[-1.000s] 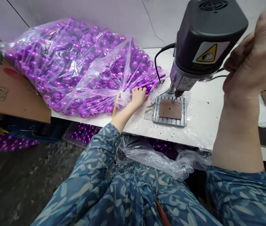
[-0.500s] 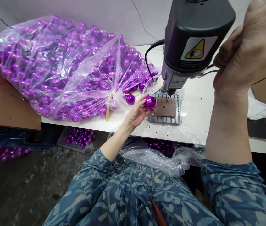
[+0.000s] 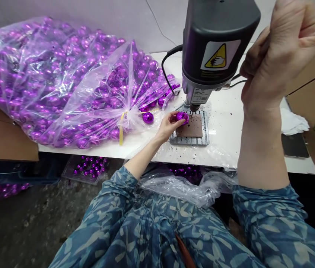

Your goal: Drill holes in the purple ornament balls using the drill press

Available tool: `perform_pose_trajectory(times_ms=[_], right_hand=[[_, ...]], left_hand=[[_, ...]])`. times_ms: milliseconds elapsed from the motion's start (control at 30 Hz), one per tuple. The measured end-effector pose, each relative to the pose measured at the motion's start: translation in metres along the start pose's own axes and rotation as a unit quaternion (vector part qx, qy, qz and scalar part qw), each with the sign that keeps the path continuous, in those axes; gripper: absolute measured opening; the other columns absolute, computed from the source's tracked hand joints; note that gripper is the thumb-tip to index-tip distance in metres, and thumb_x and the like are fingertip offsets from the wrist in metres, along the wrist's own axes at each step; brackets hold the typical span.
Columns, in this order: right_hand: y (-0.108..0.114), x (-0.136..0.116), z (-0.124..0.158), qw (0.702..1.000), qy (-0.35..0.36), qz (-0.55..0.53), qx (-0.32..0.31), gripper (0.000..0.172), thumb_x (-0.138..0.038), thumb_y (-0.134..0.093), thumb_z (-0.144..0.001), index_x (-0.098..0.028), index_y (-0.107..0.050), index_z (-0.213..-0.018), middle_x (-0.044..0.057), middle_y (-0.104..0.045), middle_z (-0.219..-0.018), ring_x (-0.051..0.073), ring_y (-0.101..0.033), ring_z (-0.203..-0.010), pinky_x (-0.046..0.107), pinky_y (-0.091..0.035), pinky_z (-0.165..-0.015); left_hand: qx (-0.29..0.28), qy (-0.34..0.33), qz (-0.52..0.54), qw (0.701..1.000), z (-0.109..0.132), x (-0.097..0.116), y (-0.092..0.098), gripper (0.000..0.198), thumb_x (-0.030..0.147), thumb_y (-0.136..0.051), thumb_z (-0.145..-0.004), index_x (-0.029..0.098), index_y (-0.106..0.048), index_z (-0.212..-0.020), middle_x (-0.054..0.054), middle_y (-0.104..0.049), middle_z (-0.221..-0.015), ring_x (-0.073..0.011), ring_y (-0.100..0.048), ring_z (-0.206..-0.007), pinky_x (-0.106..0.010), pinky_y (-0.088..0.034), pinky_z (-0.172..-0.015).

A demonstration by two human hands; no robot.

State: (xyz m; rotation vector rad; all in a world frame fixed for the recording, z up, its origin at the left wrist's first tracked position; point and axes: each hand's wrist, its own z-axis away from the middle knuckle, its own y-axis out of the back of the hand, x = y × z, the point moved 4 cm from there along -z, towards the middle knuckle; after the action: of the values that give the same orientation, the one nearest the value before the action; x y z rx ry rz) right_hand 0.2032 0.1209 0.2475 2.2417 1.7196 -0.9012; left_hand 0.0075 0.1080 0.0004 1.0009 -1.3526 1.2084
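Note:
My left hand (image 3: 169, 125) pinches a shiny purple faceted ball (image 3: 182, 118) between thumb and fingers. It holds the ball at the left side of a brown board (image 3: 195, 128), just left of the thin drill bit (image 3: 192, 114). The board, which has a small dark hole, lies on the slotted metal base (image 3: 206, 139) of a black drill press (image 3: 219, 22). Raised beside the motor housing, my right hand (image 3: 283, 52) is closed in a fist. Whatever is inside that fist is hidden.
A big clear bag (image 3: 70, 85) of purple balls fills the table's left side. One loose ball (image 3: 148, 118) lies by its tied neck. Dark shavings dot the white table (image 3: 224, 145). Plastic film (image 3: 185, 186) hangs at the front edge. A white cloth (image 3: 293, 122) lies at right.
My left hand has moved the purple ball from the board's left edge closer to the drill bit, fingers now over it. My right hand is still a raised fist. The whole view has shifted slightly.

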Motion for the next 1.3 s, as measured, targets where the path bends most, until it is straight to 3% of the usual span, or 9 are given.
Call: perform_pose_trajectory(times_ms=[133,300,467,700,833,967,1167,1300], right_hand=[[0.001,0.004,-0.001,1.000,-0.005,0.006,-0.009,0.069,-0.078,-0.060,-0.070,-0.024,-0.018,-0.059,-0.007,-0.024,-0.042,0.003,-0.028,-0.032,0.029,-0.013,-0.037],[0.003,0.006,0.000,1.000,0.016,-0.012,-0.005,0.068,-0.077,-0.061,-0.074,-0.025,-0.020,-0.058,-0.007,-0.024,-0.042,0.003,-0.025,-0.033,0.029,-0.014,-0.038],[0.005,0.011,-0.001,1.000,0.013,-0.004,-0.008,0.069,-0.082,-0.055,-0.072,-0.025,-0.019,-0.060,-0.007,-0.024,-0.042,0.003,-0.024,-0.034,0.028,-0.016,-0.039],[0.001,0.004,0.002,1.000,0.003,0.003,0.009,0.071,-0.084,-0.052,-0.068,-0.024,-0.016,-0.061,-0.008,-0.022,-0.042,0.003,-0.022,-0.032,0.028,-0.013,-0.035],[0.000,-0.006,0.010,1.000,0.020,-0.004,0.015,0.071,-0.082,-0.055,-0.072,-0.023,-0.018,-0.057,-0.007,-0.024,-0.041,0.002,-0.025,-0.032,0.029,-0.008,-0.036],[0.005,-0.012,0.021,0.998,0.028,-0.048,0.024,0.073,-0.074,-0.065,-0.075,-0.022,-0.016,-0.059,-0.008,-0.022,-0.040,0.003,-0.025,-0.031,0.028,-0.006,-0.038],[0.012,-0.015,0.036,0.996,0.040,-0.070,0.044,0.073,-0.052,-0.069,-0.087,-0.015,-0.015,-0.055,-0.006,-0.030,-0.042,0.000,-0.030,-0.036,0.024,-0.014,-0.045],[0.017,-0.017,0.048,0.995,0.061,-0.042,0.068,0.073,-0.053,-0.068,-0.088,-0.013,-0.017,-0.054,-0.007,-0.026,-0.041,-0.002,-0.032,-0.037,0.022,-0.013,-0.047]], left_hand=[[-0.033,-0.027,-0.045,0.998,-0.007,-0.006,-0.004,0.064,0.036,-0.089,-0.080,0.018,-0.065,-0.136,-0.013,-0.077,-0.129,-0.0285,-0.072,-0.122,-0.056,-0.052,-0.118],[-0.073,-0.077,-0.144,0.984,-0.007,-0.002,-0.011,0.065,0.041,-0.088,-0.081,0.019,-0.065,-0.138,-0.015,-0.073,-0.135,-0.0305,-0.071,-0.121,-0.053,-0.056,-0.111],[-0.065,-0.153,-0.245,0.955,-0.001,0.001,-0.021,0.062,0.036,-0.088,-0.080,0.018,-0.066,-0.135,-0.015,-0.068,-0.133,-0.0324,-0.065,-0.126,-0.052,-0.054,-0.112],[-0.086,-0.134,-0.178,0.971,0.003,-0.015,-0.026,0.063,0.037,-0.085,-0.085,0.020,-0.058,-0.140,-0.014,-0.065,-0.141,-0.0301,-0.064,-0.132,-0.051,-0.050,-0.117],[-0.081,-0.123,-0.176,0.973,0.002,-0.016,-0.027,0.064,0.036,-0.087,-0.084,0.022,-0.059,-0.140,-0.014,-0.069,-0.139,-0.0316,-0.065,-0.133,-0.056,-0.046,-0.122],[-0.077,-0.119,-0.199,0.970,0.001,-0.013,-0.030,0.062,0.034,-0.087,-0.085,0.024,-0.060,-0.140,-0.013,-0.071,-0.138,-0.0332,-0.064,-0.135,-0.062,-0.040,-0.126],[-0.080,-0.125,-0.192,0.970,0.002,-0.012,-0.030,0.059,0.029,-0.086,-0.084,0.021,-0.060,-0.136,-0.013,-0.071,-0.137,-0.0324,-0.066,-0.132,-0.061,-0.039,-0.127],[-0.080,-0.129,-0.194,0.969,0.002,-0.012,-0.029,0.060,0.031,-0.086,-0.084,0.021,-0.059,-0.137,-0.014,-0.071,-0.138,-0.0322,-0.066,-0.131,-0.059,-0.041,-0.125]])
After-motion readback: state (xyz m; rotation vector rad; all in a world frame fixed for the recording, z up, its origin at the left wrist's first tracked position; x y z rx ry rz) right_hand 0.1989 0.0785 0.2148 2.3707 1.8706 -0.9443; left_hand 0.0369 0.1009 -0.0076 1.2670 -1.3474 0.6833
